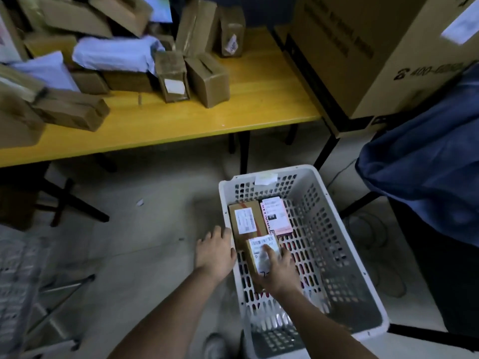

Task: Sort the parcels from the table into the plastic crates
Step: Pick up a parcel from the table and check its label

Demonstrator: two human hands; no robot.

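Early on: 3 parcels sit in the white perforated plastic crate [337, 244], the right hand [278, 270] seemingly gripping the small brown label-topped carton [261, 251] by its left wall, the left hand [215, 251] loosely open on that rim, while a dozen or so brown cartons and white mailers [116, 53] crowd the yellow table's [259, 99] far-left corner.

Dim, blurred, wide-angle edge distortion

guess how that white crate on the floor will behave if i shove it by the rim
The white crate probably stays stiff: moulded plastic with a thick rim. Likely light, since its walls are perforated and it holds only three small parcels. It should slide rather than tip, being low with a wide base.
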